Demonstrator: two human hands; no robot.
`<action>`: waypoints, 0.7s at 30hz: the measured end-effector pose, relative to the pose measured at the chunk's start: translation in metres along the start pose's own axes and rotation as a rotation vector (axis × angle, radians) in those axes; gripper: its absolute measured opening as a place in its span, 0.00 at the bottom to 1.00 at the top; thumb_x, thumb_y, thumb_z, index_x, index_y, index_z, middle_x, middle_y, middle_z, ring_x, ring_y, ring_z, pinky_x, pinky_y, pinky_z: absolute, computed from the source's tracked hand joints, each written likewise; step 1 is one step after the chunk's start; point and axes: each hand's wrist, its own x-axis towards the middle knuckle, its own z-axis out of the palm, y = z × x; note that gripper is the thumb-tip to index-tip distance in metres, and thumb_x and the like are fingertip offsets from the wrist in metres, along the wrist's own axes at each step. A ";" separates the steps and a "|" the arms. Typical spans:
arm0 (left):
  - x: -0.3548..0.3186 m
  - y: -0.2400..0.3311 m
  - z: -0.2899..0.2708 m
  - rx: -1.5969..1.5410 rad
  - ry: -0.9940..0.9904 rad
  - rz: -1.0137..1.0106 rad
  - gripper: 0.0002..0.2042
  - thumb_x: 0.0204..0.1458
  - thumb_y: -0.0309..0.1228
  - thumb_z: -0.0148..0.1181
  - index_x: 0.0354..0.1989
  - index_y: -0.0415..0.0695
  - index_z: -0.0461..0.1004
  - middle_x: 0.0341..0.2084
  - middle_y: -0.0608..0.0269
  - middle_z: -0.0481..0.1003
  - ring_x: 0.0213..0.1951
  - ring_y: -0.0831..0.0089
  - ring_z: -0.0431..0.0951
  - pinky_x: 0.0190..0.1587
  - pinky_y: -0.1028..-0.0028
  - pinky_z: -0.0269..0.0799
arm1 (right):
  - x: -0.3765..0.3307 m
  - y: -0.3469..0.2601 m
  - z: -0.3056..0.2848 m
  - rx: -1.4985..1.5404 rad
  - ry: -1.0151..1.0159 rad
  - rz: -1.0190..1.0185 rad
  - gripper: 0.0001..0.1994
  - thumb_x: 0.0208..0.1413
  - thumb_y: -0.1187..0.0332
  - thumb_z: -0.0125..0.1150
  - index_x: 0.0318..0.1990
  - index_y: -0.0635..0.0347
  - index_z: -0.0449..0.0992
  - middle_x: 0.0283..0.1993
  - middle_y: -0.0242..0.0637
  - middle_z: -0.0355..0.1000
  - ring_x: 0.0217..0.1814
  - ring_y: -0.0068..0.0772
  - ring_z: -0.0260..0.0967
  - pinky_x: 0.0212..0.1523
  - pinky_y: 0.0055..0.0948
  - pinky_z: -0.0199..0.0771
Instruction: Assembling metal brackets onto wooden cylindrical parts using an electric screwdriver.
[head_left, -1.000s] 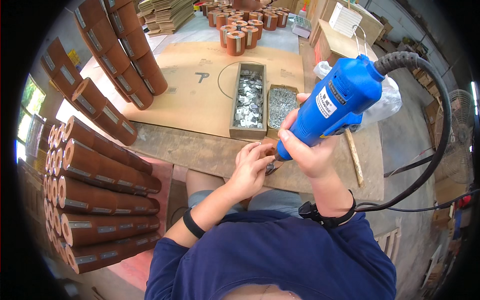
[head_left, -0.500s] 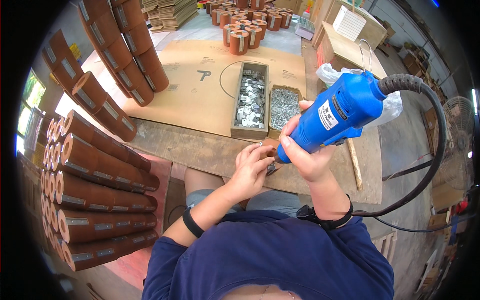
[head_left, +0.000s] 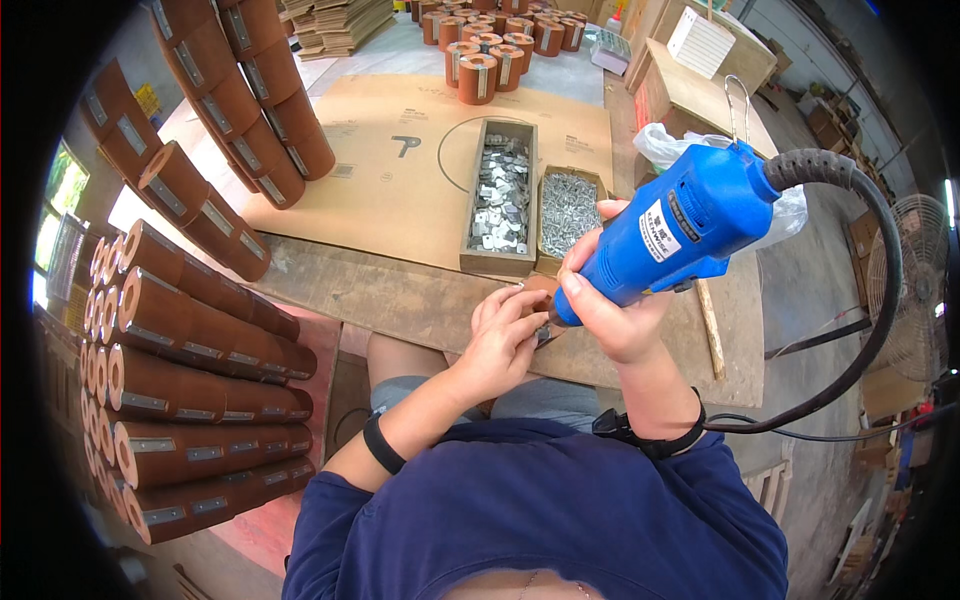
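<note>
Under my left hand (head_left: 500, 340), fingers closed around a small brown piece (head_left: 540, 290) at the bench edge (head_left: 420, 310); looks light, rigid, pinch by its sides. Right hand (head_left: 610, 310) wraps the blue power driver (head_left: 690, 230): heavy, corded.

Small brown workpiece (head_left: 541, 289): mostly lying hidden between the left hand (head_left: 500, 340) and the right hand (head_left: 610, 315); shape not discernible. Tip of the blue corded power screwdriver (head_left: 690, 225): disappearing behind the left hand's fingers (head_left: 515, 305). Black power cable (head_left: 880, 300): running off toward the dark right rim. Stacked brown leather-covered cylinders (head_left: 180, 400): fading into the left fisheye rim.
</note>
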 end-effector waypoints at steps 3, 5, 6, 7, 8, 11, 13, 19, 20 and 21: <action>0.000 -0.001 0.000 -0.004 0.001 0.000 0.17 0.38 0.22 0.56 0.40 0.41 0.71 0.50 0.57 0.65 0.55 0.51 0.57 0.55 0.56 0.51 | 0.000 0.001 0.000 0.011 -0.012 -0.005 0.28 0.40 0.81 0.57 0.51 0.65 0.55 0.29 0.36 0.67 0.32 0.25 0.67 0.35 0.25 0.67; 0.000 0.000 -0.001 -0.001 -0.002 -0.008 0.17 0.37 0.23 0.58 0.41 0.42 0.71 0.51 0.57 0.64 0.55 0.51 0.57 0.55 0.56 0.51 | 0.000 0.003 0.000 0.006 -0.019 -0.018 0.27 0.40 0.81 0.57 0.51 0.65 0.56 0.29 0.36 0.67 0.32 0.25 0.67 0.35 0.25 0.67; -0.001 0.000 -0.001 0.001 -0.006 -0.016 0.18 0.37 0.25 0.59 0.41 0.43 0.71 0.51 0.56 0.63 0.55 0.51 0.56 0.55 0.56 0.50 | -0.001 0.003 0.001 0.002 -0.025 -0.032 0.27 0.40 0.81 0.57 0.50 0.65 0.56 0.30 0.36 0.67 0.32 0.24 0.66 0.35 0.24 0.67; 0.000 0.000 0.000 0.000 -0.006 -0.016 0.18 0.37 0.25 0.59 0.41 0.43 0.71 0.51 0.56 0.63 0.55 0.51 0.56 0.55 0.56 0.50 | 0.000 0.003 0.002 0.001 -0.024 -0.031 0.27 0.40 0.81 0.57 0.50 0.65 0.56 0.30 0.36 0.67 0.32 0.24 0.66 0.35 0.24 0.67; 0.002 -0.001 0.001 0.002 0.015 -0.014 0.19 0.36 0.27 0.61 0.41 0.44 0.70 0.52 0.55 0.62 0.56 0.51 0.55 0.55 0.56 0.50 | 0.000 0.002 0.003 0.003 -0.014 0.014 0.26 0.39 0.82 0.56 0.50 0.65 0.56 0.30 0.36 0.67 0.32 0.24 0.66 0.35 0.24 0.67; 0.004 -0.004 0.006 -0.024 0.060 -0.026 0.20 0.34 0.29 0.64 0.40 0.46 0.69 0.53 0.53 0.59 0.56 0.50 0.54 0.54 0.55 0.51 | 0.002 0.002 0.004 -0.010 -0.011 0.055 0.26 0.39 0.82 0.56 0.49 0.65 0.56 0.30 0.35 0.67 0.32 0.23 0.66 0.35 0.24 0.67; 0.006 -0.004 0.008 -0.054 0.084 -0.035 0.21 0.33 0.30 0.65 0.40 0.46 0.69 0.53 0.52 0.59 0.56 0.50 0.54 0.54 0.55 0.51 | 0.003 0.003 0.004 -0.029 -0.016 0.048 0.25 0.39 0.82 0.56 0.49 0.65 0.56 0.30 0.35 0.67 0.32 0.22 0.66 0.35 0.24 0.67; 0.009 -0.003 0.010 0.054 0.049 -0.056 0.22 0.29 0.30 0.69 0.37 0.45 0.69 0.54 0.48 0.55 0.57 0.47 0.52 0.55 0.51 0.52 | 0.001 0.012 0.003 -0.060 -0.027 0.015 0.25 0.40 0.82 0.55 0.49 0.65 0.57 0.30 0.35 0.67 0.31 0.22 0.66 0.34 0.23 0.66; 0.009 -0.003 0.011 0.034 0.059 -0.049 0.22 0.28 0.29 0.69 0.35 0.44 0.68 0.54 0.46 0.55 0.57 0.45 0.53 0.54 0.52 0.54 | 0.001 0.012 0.004 -0.059 -0.021 0.021 0.25 0.40 0.82 0.55 0.49 0.65 0.57 0.30 0.35 0.67 0.31 0.22 0.66 0.34 0.23 0.66; 0.008 -0.003 0.011 0.015 0.070 -0.043 0.21 0.28 0.28 0.69 0.34 0.43 0.68 0.54 0.44 0.54 0.56 0.44 0.53 0.54 0.52 0.55 | 0.001 0.012 0.005 -0.059 -0.016 0.028 0.25 0.40 0.82 0.56 0.49 0.65 0.57 0.30 0.35 0.67 0.31 0.22 0.66 0.33 0.23 0.66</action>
